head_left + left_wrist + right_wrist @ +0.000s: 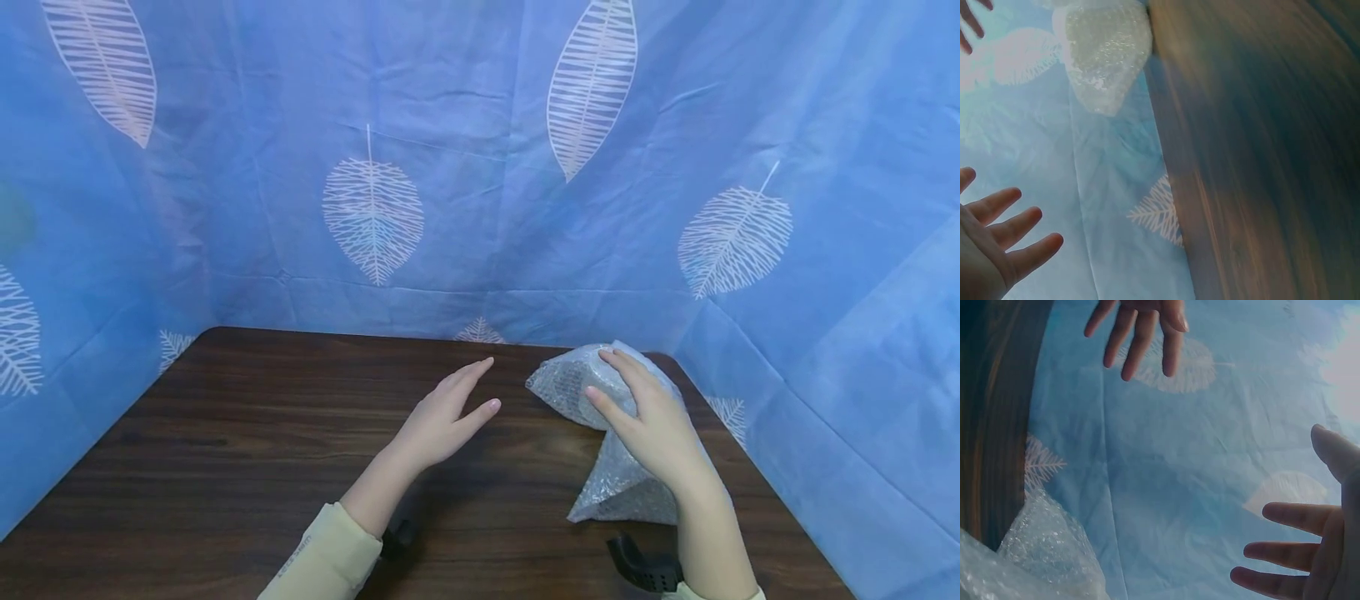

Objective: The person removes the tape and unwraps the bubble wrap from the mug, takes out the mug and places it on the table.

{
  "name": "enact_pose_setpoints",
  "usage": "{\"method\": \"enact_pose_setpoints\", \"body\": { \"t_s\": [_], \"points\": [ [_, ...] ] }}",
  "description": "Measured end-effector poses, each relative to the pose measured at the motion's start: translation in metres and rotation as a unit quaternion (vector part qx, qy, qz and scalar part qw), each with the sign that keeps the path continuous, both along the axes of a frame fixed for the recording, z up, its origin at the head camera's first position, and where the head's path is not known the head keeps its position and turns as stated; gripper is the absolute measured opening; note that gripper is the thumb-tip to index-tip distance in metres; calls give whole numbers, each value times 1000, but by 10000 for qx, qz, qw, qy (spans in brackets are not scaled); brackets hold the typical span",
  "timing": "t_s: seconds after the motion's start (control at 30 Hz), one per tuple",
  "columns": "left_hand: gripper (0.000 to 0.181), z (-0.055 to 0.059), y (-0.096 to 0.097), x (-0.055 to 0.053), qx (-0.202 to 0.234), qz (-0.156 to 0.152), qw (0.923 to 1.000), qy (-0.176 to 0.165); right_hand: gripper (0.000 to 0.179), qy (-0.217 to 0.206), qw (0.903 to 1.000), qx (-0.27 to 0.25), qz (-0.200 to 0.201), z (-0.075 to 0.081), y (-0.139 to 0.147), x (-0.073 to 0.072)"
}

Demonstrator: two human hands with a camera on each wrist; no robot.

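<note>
A crumpled sheet of bubble wrap [637, 467] lies at the right of the dark wooden table, with a rounded bulge at its far end; what it covers, if anything, cannot be made out. My right hand [654, 421] hovers above it in the head view, fingers extended and thumb apart, holding nothing. To the left, over bare wood, is my left hand [442, 421], its fingers straight and its palm turned inward. In the left wrist view the bubble wrap [1107, 56] appears beyond the spread fingers of the left hand [997, 244]. Both palms are bare.
The wooden table [225, 450] has a rounded far corner. A blue cloth [480, 233] with white leaf prints hangs behind it and along both sides. Black bands [645, 571] sit at the wrists.
</note>
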State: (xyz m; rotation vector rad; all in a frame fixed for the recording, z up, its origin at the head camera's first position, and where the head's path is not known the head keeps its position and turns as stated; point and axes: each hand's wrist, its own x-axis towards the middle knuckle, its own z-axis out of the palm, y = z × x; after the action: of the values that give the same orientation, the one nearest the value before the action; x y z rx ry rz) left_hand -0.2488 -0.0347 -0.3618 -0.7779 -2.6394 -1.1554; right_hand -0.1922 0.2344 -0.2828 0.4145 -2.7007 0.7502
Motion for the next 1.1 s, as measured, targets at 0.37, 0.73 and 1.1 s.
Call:
{"method": "enact_pose_setpoints", "body": {
  "t_s": [0.37, 0.73, 1.1],
  "points": [
    [65, 0, 12, 6, 419, -112, 9989, -161, 60, 140, 9986, -455, -249, -1, 29, 13],
    [61, -6, 33, 9, 967, -297, 9946, -252, 59, -275, 9944, -897, -489, -4, 72, 7],
    [64, -20, 53, 17, 1145, -464, 9919, -279, 56, -312, 9913, -1147, -566, -18, 115, 1]
  ]
}}
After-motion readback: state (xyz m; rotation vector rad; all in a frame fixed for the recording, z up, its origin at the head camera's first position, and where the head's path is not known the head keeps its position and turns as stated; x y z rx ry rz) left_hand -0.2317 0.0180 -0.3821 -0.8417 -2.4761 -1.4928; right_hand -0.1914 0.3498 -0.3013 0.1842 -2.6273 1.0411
